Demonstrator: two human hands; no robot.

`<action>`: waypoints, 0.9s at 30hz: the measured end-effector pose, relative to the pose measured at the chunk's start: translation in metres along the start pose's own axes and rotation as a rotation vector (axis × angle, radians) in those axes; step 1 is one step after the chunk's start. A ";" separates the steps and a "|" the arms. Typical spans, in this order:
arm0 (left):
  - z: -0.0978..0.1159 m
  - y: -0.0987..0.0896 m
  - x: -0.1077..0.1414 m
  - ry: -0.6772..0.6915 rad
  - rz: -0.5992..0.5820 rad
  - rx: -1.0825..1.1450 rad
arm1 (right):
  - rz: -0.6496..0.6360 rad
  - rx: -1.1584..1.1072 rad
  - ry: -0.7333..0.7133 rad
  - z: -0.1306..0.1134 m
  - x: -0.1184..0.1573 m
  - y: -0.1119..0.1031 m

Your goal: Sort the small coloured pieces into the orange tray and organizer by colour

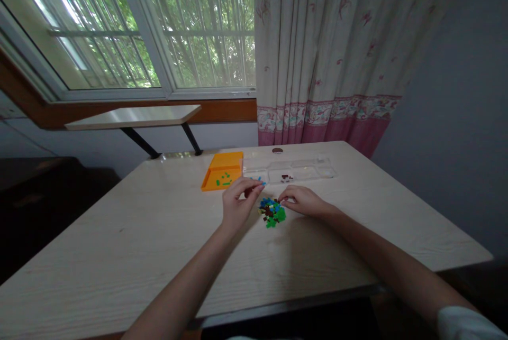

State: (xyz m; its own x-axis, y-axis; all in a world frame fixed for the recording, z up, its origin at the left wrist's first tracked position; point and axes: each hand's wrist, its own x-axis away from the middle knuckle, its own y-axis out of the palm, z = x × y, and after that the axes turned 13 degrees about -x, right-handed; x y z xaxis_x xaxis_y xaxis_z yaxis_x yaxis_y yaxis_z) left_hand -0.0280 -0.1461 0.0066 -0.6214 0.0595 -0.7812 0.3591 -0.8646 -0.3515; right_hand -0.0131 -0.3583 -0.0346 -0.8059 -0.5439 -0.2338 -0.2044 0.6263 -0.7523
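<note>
A small pile of mixed pieces [271, 213], green, blue and brown, lies on the wooden table between my hands. My left hand [243, 200] is raised just left of the pile, thumb and forefinger pinched on a tiny blue piece [263, 183]. At the pile's upper right edge, my right hand [299, 200] has its fingers closed at a small dark piece. Behind my hands, an orange tray [222, 162] holds several green pieces. Beside it is a clear compartment tray [304, 170] with some brown pieces [286, 177] and a few blue ones.
A round brown object [277, 150] lies at the table's [159, 255] back edge. A small white shelf [135, 116] on black brackets stands at the back left. Beyond the table are a barred window and a patterned curtain [317, 65].
</note>
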 end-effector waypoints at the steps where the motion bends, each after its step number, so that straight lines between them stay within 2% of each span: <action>1: 0.000 0.000 0.000 -0.002 0.003 0.002 | 0.000 -0.001 -0.001 0.000 0.000 0.000; 12: -0.004 0.001 -0.002 -0.026 -0.004 -0.060 | 0.009 0.000 -0.010 0.002 0.000 0.002; 15: -0.025 0.004 -0.002 -0.070 -0.032 -0.177 | 0.003 0.000 -0.013 0.001 0.000 0.002; 21: -0.087 0.010 -0.003 -0.139 -0.171 -0.490 | -0.015 0.022 0.028 -0.002 -0.001 0.000; 24: -0.099 0.012 -0.003 -0.128 -0.184 -0.557 | -0.025 0.017 0.019 -0.002 -0.001 0.000; 27: -0.099 0.014 -0.002 -0.086 -0.206 -0.580 | -0.026 0.019 0.023 -0.002 0.000 0.000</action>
State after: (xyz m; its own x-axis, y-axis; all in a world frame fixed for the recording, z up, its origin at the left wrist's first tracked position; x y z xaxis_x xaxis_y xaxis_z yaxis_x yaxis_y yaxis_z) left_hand 0.0469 -0.1089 -0.0481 -0.7636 0.1348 -0.6315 0.5305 -0.4267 -0.7325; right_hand -0.0138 -0.3570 -0.0333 -0.8128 -0.5472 -0.1999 -0.2153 0.6010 -0.7697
